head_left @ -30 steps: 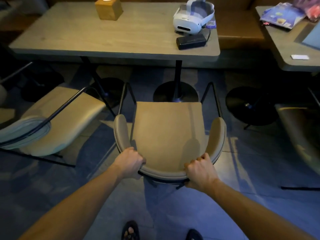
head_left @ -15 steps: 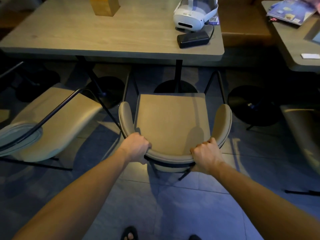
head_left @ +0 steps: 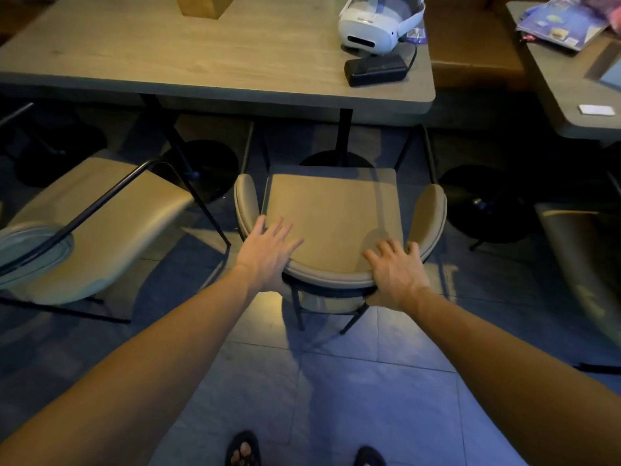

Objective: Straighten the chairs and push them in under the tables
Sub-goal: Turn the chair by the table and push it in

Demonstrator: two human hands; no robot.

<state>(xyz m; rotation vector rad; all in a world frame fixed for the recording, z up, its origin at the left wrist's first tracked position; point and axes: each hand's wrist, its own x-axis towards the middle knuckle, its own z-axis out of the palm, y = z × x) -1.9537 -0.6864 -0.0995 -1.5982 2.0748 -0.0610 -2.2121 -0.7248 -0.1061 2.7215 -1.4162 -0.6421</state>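
A beige padded chair (head_left: 332, 210) with a curved backrest and black metal legs stands square to the wooden table (head_left: 208, 58), its seat front just short of the table's near edge. My left hand (head_left: 268, 253) lies flat on the left of the backrest rim with fingers spread. My right hand (head_left: 395, 274) rests on the right of the rim, fingers apart, thumb beneath it. A second beige chair (head_left: 97, 230) stands at the left, turned at an angle and away from the table.
On the table sit a white headset (head_left: 373, 25), a black box (head_left: 376, 68) and a wooden block (head_left: 205, 5). Round black table bases stand on the tiled floor. Another table (head_left: 571, 95) and part of a chair (head_left: 584, 257) are at the right.
The chair has slid forward towards the table. Both hands, clenched on the backrest rim before, have opened and now lie on it with spread fingers.
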